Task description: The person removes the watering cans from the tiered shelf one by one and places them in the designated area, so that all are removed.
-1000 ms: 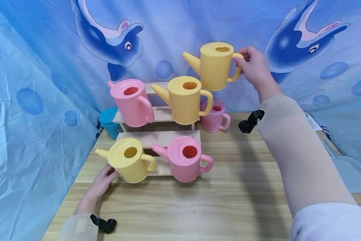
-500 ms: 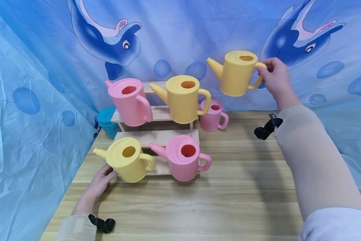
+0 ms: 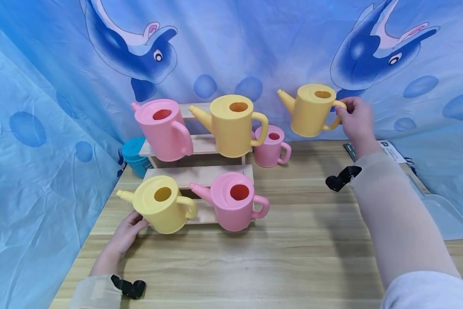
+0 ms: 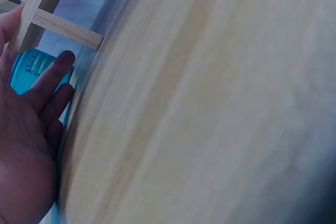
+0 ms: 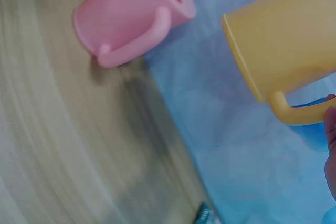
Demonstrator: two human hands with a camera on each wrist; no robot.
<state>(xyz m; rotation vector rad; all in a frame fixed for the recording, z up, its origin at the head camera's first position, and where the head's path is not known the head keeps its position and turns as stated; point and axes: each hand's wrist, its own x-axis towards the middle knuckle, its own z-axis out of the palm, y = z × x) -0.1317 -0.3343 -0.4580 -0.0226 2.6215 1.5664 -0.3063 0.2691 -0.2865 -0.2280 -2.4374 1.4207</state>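
Curtained tabletop filming booth as I see it remotely, blue dolphin-print curtain [image 3: 223, 47] hung far and left, wood-grain table [image 3: 231, 270], stepped wooden rack [image 3: 196, 174] of watering cans [image 3: 233, 133] left of centre, black wrist cameras [image 3: 134, 289] left and right

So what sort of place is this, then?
Perhaps a makeshift display corner indoors: a cartoon-print cloth hangs behind a wood-grain table, and watering cans stand on a stepped rack.
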